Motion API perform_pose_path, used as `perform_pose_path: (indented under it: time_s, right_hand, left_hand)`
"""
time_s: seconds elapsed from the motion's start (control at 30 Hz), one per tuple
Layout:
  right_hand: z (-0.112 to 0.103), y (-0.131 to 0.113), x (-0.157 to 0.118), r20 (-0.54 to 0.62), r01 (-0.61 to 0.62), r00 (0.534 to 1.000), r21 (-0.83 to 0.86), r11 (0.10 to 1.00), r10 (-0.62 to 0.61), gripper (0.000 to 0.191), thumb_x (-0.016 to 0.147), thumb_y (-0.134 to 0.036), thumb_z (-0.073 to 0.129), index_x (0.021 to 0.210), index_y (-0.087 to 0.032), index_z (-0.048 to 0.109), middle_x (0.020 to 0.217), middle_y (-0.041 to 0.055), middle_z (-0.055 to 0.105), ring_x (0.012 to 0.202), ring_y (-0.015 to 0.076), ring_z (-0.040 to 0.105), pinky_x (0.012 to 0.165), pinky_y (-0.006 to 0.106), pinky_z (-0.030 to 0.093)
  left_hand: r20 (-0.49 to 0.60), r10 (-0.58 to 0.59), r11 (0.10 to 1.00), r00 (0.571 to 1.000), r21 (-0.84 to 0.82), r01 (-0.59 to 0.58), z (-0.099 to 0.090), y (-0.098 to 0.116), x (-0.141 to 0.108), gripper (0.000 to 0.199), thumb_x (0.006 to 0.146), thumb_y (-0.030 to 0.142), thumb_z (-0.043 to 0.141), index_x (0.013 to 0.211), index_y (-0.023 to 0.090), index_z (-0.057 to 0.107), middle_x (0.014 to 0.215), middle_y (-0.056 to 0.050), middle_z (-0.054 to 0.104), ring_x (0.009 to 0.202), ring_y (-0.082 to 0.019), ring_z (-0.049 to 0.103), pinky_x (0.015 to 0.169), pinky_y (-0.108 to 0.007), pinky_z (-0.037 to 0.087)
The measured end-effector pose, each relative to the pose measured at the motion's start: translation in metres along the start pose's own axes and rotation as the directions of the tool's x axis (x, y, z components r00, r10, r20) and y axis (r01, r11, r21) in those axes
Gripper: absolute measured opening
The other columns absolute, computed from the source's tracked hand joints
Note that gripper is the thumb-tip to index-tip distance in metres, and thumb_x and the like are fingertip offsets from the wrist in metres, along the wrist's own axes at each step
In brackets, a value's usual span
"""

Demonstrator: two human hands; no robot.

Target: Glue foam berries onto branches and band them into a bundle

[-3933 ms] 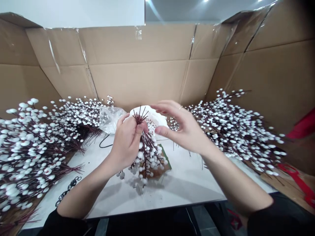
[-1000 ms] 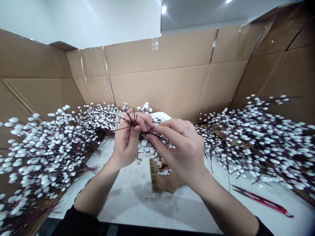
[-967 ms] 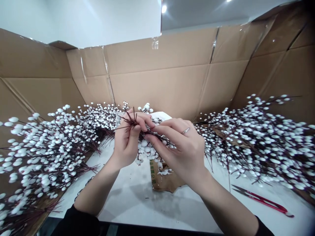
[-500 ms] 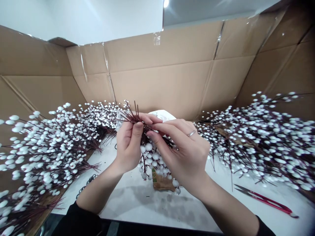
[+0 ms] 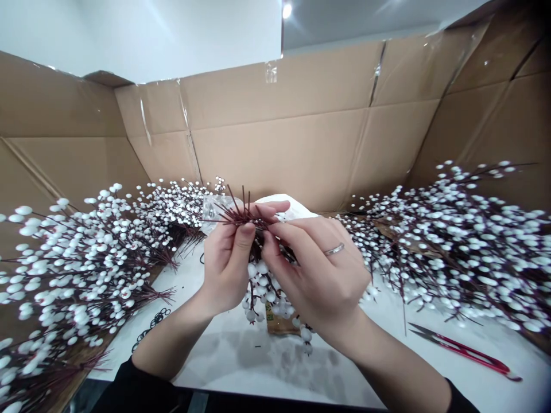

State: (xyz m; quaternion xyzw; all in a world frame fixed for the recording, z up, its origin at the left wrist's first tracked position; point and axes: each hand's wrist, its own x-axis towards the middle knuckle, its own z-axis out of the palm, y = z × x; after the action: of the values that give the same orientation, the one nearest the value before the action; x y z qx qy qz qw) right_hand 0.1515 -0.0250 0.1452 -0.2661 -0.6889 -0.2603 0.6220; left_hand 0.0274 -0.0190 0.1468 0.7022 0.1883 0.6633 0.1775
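In the head view, my left hand is closed around a bunch of artificial berry stems, its thumb pressed on the thin dark red stalks. The cut ends fan out above the thumb, and the white berries hang down below my hands. My right hand, with a ring on one finger, pinches at the same bunch just right of the left thumb. Whether its fingertips hold a stem or something finer is too small to make out.
Bundles of white berry stems lie at left and right. Red-handled thread snips rest on the white tabletop at right. Black rubber rings lie by my left forearm. A cardboard wall stands behind.
The bunch has tilted slightly, its stalk ends shifting to the right. My right fingers have curled in closer to the stalks, and the berries hang a little lower.
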Motion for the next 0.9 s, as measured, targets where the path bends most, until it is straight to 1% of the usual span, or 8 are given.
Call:
perform_pose_path:
  time_s: [0.1,0.23,0.4,0.5,0.6,0.67,0.73,0.9]
  right_hand:
    - [0.0,0.0,0.001,0.012,-0.042,0.999,0.046,0.998,0.041,0.013,0.086,-0.01,0.061,0.083,-0.023,0.059,0.075,0.0031,0.067,0.07,0.0187,0.061,0.067,0.035,0.046]
    - [0.0,0.0,0.001,0.018,-0.094,0.996,0.078,0.993,0.093,0.015,0.086,-0.009,0.06,0.082,-0.023,0.059,0.072,0.002,0.066,0.066,0.0171,0.06,0.064,0.034,0.046]
    - [0.0,0.0,0.003,0.023,-0.141,0.99,0.103,0.985,0.139,0.012,0.086,-0.009,0.06,0.083,-0.02,0.059,0.077,0.0018,0.067,0.066,0.0147,0.06,0.062,0.03,0.047]
    - [-0.001,0.0,0.004,0.039,-0.139,0.99,0.071,0.988,0.137,0.009,0.089,-0.012,0.058,0.083,-0.018,0.06,0.079,0.0031,0.067,0.071,0.016,0.059,0.065,0.03,0.047]
    - [-0.002,0.001,0.003,0.125,-0.136,0.983,0.002,0.991,0.134,0.008,0.092,-0.014,0.055,0.086,-0.016,0.061,0.08,0.005,0.065,0.074,0.0189,0.058,0.066,0.033,0.045]
    - [-0.002,0.002,0.002,0.193,-0.127,0.972,-0.048,0.991,0.134,0.009,0.093,-0.015,0.054,0.089,-0.015,0.062,0.08,0.0054,0.065,0.074,0.02,0.058,0.066,0.034,0.043]
    - [-0.001,0.003,0.0,0.232,-0.107,0.965,-0.063,0.992,0.119,0.01,0.094,-0.014,0.053,0.093,-0.013,0.063,0.08,0.0059,0.066,0.075,0.0206,0.059,0.068,0.034,0.043]
    - [0.002,0.004,-0.002,0.216,-0.079,0.973,-0.046,0.996,0.087,0.014,0.095,-0.013,0.051,0.098,-0.011,0.065,0.084,0.0083,0.067,0.08,0.0203,0.062,0.07,0.032,0.045]
  left_hand:
    - [-0.007,0.001,1.0,1.0,0.005,-0.001,0.001,0.0,0.0,0.026,0.101,0.026,0.041,0.106,0.023,0.067,0.114,-0.005,0.071,0.11,-0.021,0.064,0.096,-0.036,0.05]
    - [-0.016,0.002,0.999,1.0,-0.034,-0.002,0.002,-0.001,0.0,0.023,0.1,0.024,0.041,0.099,0.021,0.064,0.112,-0.006,0.072,0.112,-0.02,0.064,0.097,-0.036,0.05]
    - [-0.009,0.0,1.0,1.0,0.007,0.0,0.001,-0.004,0.002,0.022,0.1,0.024,0.042,0.094,0.019,0.062,0.106,-0.006,0.073,0.105,-0.019,0.066,0.09,-0.033,0.052]
    - [-0.022,0.015,0.999,1.0,0.042,-0.015,0.0,-0.008,0.003,0.022,0.1,0.024,0.043,0.089,0.019,0.061,0.096,-0.003,0.073,0.094,-0.015,0.067,0.083,-0.026,0.052]
    - [-0.057,0.001,0.998,0.998,0.061,0.002,-0.001,-0.012,0.004,0.021,0.1,0.026,0.045,0.088,0.02,0.061,0.089,-0.001,0.069,0.086,-0.012,0.065,0.08,-0.023,0.051]
    - [-0.074,-0.017,0.998,0.997,0.055,0.021,-0.001,-0.016,0.004,0.02,0.1,0.027,0.045,0.089,0.02,0.061,0.089,-0.001,0.068,0.086,-0.012,0.064,0.081,-0.024,0.051]
    - [-0.082,-0.028,0.999,0.996,0.044,0.032,-0.002,-0.018,0.005,0.02,0.1,0.027,0.046,0.089,0.021,0.06,0.09,-0.001,0.067,0.088,-0.012,0.064,0.082,-0.025,0.05]
    - [-0.099,-0.037,0.998,0.994,0.038,0.041,-0.003,-0.019,0.007,0.02,0.099,0.028,0.047,0.091,0.021,0.063,0.092,-0.002,0.068,0.092,-0.014,0.064,0.083,-0.026,0.051]
